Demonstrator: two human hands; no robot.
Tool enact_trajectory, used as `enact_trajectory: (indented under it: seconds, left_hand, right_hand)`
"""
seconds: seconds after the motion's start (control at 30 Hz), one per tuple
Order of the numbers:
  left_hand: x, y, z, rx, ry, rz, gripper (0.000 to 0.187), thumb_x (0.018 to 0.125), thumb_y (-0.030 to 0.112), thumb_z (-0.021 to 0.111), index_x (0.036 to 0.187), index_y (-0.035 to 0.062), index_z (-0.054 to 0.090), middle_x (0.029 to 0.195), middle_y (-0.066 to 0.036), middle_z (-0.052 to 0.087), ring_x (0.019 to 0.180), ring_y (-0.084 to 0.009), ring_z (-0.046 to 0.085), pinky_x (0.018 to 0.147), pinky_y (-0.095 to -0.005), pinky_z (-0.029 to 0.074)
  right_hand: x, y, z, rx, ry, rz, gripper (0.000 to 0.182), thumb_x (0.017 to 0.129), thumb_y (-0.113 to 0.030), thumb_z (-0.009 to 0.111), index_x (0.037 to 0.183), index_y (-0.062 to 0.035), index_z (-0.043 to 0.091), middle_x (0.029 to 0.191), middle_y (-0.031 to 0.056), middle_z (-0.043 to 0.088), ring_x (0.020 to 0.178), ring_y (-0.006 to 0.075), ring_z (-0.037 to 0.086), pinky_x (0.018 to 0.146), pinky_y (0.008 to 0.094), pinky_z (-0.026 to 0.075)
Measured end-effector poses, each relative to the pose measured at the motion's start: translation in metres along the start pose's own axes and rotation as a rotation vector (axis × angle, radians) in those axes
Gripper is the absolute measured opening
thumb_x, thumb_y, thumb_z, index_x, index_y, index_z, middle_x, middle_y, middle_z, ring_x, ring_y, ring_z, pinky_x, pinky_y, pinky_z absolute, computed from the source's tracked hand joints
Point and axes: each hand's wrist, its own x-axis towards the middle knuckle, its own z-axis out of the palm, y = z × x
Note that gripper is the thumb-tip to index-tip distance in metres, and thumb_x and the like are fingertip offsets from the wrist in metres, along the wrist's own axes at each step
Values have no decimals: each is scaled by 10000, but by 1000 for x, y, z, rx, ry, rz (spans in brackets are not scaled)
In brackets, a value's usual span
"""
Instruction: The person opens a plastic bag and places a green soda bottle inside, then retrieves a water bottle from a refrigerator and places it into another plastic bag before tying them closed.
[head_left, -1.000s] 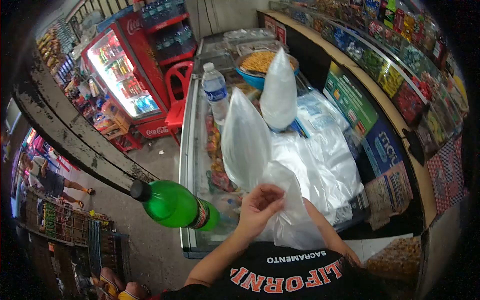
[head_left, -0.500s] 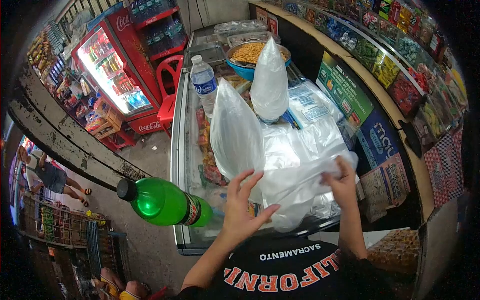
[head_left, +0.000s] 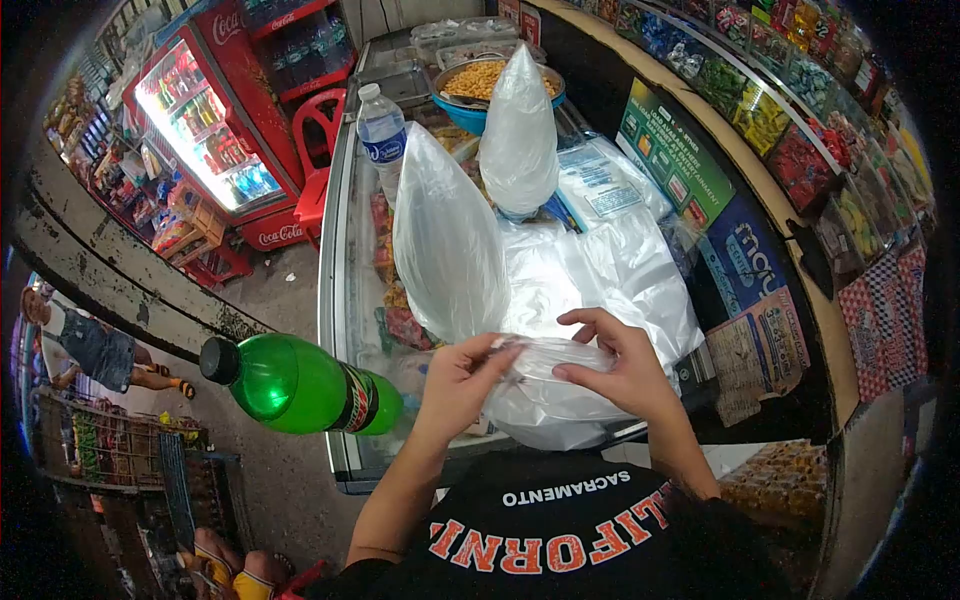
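Close to my body, a thin clear plastic bag is gathered between both hands. My left hand pinches its left side between thumb and fingers. On the other side, my right hand grips the bag's edge with the thumb below and curled fingers above. The lower part of the bag hangs over the counter's near edge. Just beyond my hands lies a pile of flat plastic bags. A puffed, cone-shaped plastic bag stands beside my left hand, and a second plastic cone rises farther back.
A green soda bottle stands left of my left arm. A water bottle and a blue bowl of brown nuts or beans stand farther back on the glass-topped counter. Candy containers line the right; a red drinks fridge stands left.
My right hand has moved left and my hands are closer together. My left hand, open before, now pinches the plastic bag, which is bunched between them. The view has shifted slightly.
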Motion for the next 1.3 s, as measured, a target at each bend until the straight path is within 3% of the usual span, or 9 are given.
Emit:
enact_trajectory:
  seconds: [0.23, 0.37, 0.47, 0.53, 0.67, 0.9, 1.03, 1.13, 1.3]
  left_hand:
    - [1, 5, -15, -45, 412, 248, 128, 812, 94, 520, 918, 29, 550, 653, 37, 516, 508, 3, 403, 430, -142, 316]
    - [-2, 2, -16, -116, 374, 234, 154, 830, 124, 501, 943, 20, 519, 715, 32, 522, 560, -2, 430, 446, -155, 344]
    - [-5, -1, -17, -134, 372, 298, 179, 811, 99, 524, 969, 21, 498, 742, 10, 536, 620, -31, 482, 519, -160, 389]
    - [-15, -1, -23, -261, 54, 126, 433, 725, 118, 626, 1098, 32, 425, 926, -50, 530, 834, -117, 518, 719, -208, 412]
    - [-22, -14, -29, -416, -168, 129, 911, 546, 187, 744, 1272, 37, 215, 1229, -106, 331, 1137, -192, 337, 943, -292, 261]
    - [-22, 2, -26, -162, -44, -261, 560, 639, 45, 671, 1140, -15, 430, 1013, -87, 538, 894, -151, 525, 808, -244, 389]
    - [-32, -5, -37, -307, 31, -110, 442, 652, 37, 666, 1053, -33, 493, 927, -74, 579, 798, -147, 556, 770, -259, 416]
    - [-41, -11, -41, -324, 85, 48, 448, 714, 223, 636, 1061, -22, 492, 1042, -121, 527, 893, -191, 528, 759, -314, 430]
    - [-19, -36, -44, -1120, -399, 253, 690, 733, 620, 370, 1126, 61, 470, 1193, -129, 375, 986, -249, 444, 734, -392, 434]
  right_hand:
    - [1, 30, -16, -317, -35, 122, 313, 648, -258, 675, 821, -15, 583, 623, 94, 566, 546, 175, 533, 523, 262, 406]
    - [-2, 44, -22, 59, 183, -140, 178, 707, -119, 615, 818, 15, 580, 749, 59, 595, 708, 113, 552, 656, 230, 420]
    - [-3, 32, -21, 518, 178, 7, 142, 752, -61, 543, 868, 5, 589, 807, 46, 596, 744, 86, 543, 689, 206, 413]
    - [-3, 22, -14, 826, 230, 17, 167, 760, -29, 505, 902, -10, 592, 813, 51, 594, 700, 67, 542, 627, 182, 419]
    - [0, 19, 5, 577, 199, 19, 169, 748, -23, 529, 902, 14, 586, 754, 27, 593, 636, 45, 496, 562, 166, 386]
    - [9, 23, 37, 404, 40, -99, 148, 744, -71, 562, 855, 23, 590, 734, 23, 589, 686, 62, 509, 631, 200, 407]
    - [15, 21, 41, 745, 102, -12, 157, 802, -87, 513, 879, 35, 574, 778, 29, 585, 710, 69, 514, 646, 202, 410]
    - [20, 19, 43, 849, 90, 13, 161, 810, -85, 505, 904, 30, 567, 778, 24, 580, 712, 69, 515, 650, 201, 411]
    - [22, 9, 51, 863, 114, 30, 138, 791, -93, 538, 859, 21, 575, 726, -6, 562, 649, 48, 486, 596, 174, 390]
